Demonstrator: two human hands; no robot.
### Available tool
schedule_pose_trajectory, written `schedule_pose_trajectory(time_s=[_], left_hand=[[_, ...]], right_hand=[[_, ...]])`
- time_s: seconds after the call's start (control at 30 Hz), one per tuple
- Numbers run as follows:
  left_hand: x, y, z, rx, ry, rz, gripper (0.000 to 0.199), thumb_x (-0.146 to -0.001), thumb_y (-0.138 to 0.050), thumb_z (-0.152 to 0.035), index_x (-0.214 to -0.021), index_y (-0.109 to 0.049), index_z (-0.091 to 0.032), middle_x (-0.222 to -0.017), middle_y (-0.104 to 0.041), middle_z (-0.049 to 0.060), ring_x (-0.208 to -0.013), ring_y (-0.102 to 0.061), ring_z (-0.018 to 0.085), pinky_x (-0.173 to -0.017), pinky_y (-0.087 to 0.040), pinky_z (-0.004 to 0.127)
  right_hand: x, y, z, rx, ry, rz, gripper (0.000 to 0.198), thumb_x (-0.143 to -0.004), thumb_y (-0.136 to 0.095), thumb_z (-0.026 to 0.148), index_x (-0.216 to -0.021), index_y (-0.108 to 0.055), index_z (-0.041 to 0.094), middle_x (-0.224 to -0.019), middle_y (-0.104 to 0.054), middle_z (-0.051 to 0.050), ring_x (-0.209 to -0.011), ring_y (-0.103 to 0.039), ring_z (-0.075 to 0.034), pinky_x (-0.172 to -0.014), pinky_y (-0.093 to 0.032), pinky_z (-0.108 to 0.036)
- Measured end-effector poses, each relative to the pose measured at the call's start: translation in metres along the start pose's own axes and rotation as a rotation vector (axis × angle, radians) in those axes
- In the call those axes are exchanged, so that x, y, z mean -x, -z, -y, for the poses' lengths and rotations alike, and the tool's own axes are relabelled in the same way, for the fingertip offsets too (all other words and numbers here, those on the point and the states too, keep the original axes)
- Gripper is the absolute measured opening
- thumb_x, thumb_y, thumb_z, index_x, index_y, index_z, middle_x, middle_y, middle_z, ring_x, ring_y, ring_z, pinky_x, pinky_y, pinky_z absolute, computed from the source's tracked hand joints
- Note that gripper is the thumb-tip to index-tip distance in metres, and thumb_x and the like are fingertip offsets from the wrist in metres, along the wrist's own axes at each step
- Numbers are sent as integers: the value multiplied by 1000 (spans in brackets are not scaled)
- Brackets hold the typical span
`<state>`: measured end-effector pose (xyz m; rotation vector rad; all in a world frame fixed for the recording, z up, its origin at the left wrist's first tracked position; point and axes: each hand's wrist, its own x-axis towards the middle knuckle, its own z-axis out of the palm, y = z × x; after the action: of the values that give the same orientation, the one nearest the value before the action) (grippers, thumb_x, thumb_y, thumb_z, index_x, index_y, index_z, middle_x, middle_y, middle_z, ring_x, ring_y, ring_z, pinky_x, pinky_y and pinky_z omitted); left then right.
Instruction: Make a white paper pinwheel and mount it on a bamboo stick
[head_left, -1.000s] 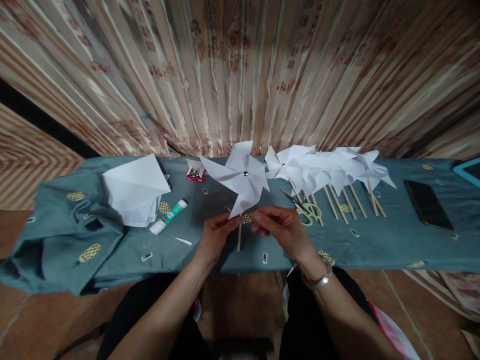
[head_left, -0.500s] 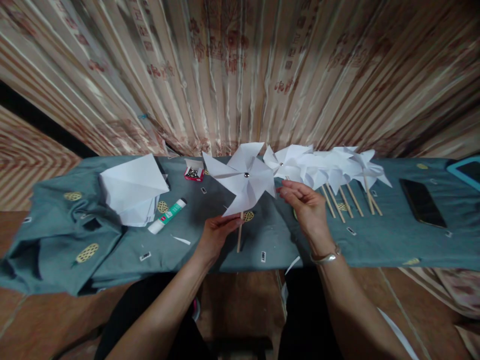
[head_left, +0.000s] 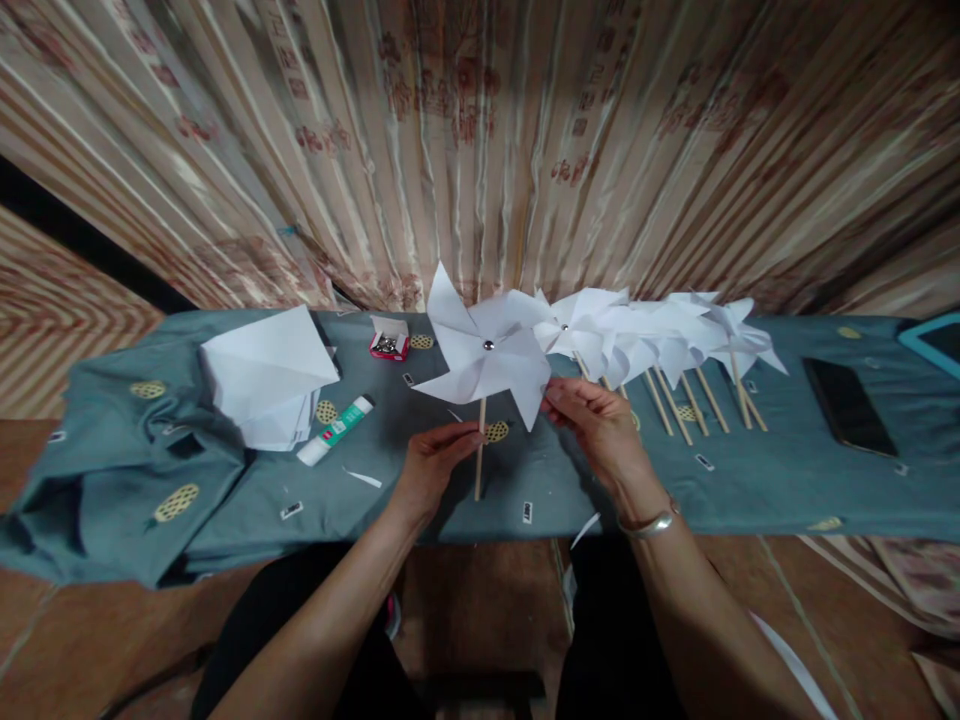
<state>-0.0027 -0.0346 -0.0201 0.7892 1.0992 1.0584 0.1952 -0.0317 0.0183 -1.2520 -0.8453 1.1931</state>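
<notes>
A white paper pinwheel (head_left: 491, 365) with a shiny metal pin at its centre stands upright over the table. My left hand (head_left: 431, 470) pinches its wooden stick (head_left: 480, 470) just below the blades. At the pinwheel's right side, my right hand (head_left: 600, 425) has its thumb and fingers drawn together on the edge of a lower blade. Behind and to the right lies an overlapping row of finished white pinwheels (head_left: 637, 335), their sticks pointing toward me.
Left on the cloth-covered table (head_left: 585, 510) are stacked white paper sheets (head_left: 270, 365), a glue stick (head_left: 335, 430) and a small red box (head_left: 389, 340) of metal pins. A black phone (head_left: 847, 405) and a blue-edged object (head_left: 934, 340) lie right. A curtain (head_left: 480, 150) hangs behind.
The pinwheel's blades have turned about the pin. My right hand has moved slightly left and down to the blade edge. My left hand keeps its hold on the stick.
</notes>
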Motion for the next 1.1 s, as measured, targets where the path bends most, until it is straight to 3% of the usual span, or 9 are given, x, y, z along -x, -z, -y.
schedule_pose_trajectory(time_s=[0.33, 0.53, 0.7, 0.83, 1.0, 1.1], left_hand=[[-1, 0, 1, 23, -1, 27, 31, -57, -89, -37, -81, -82, -19, -84, -79, 7, -79, -68, 19, -82, -50, 32], [2, -2, 0, 23, -31, 120, 30, -66, -84, -38, -88, -82, -18, -87, -79, 8, -87, -70, 22, -89, -49, 33], [3, -4, -1, 42, -30, 73, 32, -58, -89, -39, -81, -82, -18, -81, -79, 7, -81, -69, 21, -88, -50, 34], [2, -6, 0, 70, -13, 71, 31, -56, -90, -39, -79, -82, -19, -83, -79, 6, -77, -69, 19, -82, -51, 32], [-1, -13, -4, 158, 18, 62, 28, -53, -91, -34, -74, -81, -19, -74, -77, 3, -71, -66, 14, -74, -50, 26], [-3, -21, -7, 213, 58, 74, 31, -50, -92, -35, -74, -81, -18, -72, -76, 3, -68, -65, 13, -71, -50, 25]], right_hand=[[11, -20, -8, -22, -74, 135, 30, -62, -87, 48, -68, -76, 22, -66, -73, -1, -56, -56, -11, -54, -46, -24], [15, -32, -13, 55, -19, 235, 30, -69, -82, 52, -70, -75, 22, -68, -74, -1, -57, -59, -11, -57, -49, -26], [25, -37, -15, 354, 211, 267, 29, -86, -67, 43, -69, -72, 20, -63, -68, 1, -58, -59, -11, -57, -45, -24], [31, -35, -14, 621, 351, 302, 26, -92, -62, 36, -77, -73, 18, -66, -68, 0, -60, -60, -12, -58, -42, -24], [35, -30, -13, 872, 424, 263, 24, -90, -68, 37, -77, -73, 17, -70, -71, -2, -64, -63, -15, -62, -41, -26], [39, -27, -15, 882, 362, 268, 17, -88, -70, 34, -80, -73, 18, -66, -69, 0, -60, -61, -14, -59, -40, -25]])
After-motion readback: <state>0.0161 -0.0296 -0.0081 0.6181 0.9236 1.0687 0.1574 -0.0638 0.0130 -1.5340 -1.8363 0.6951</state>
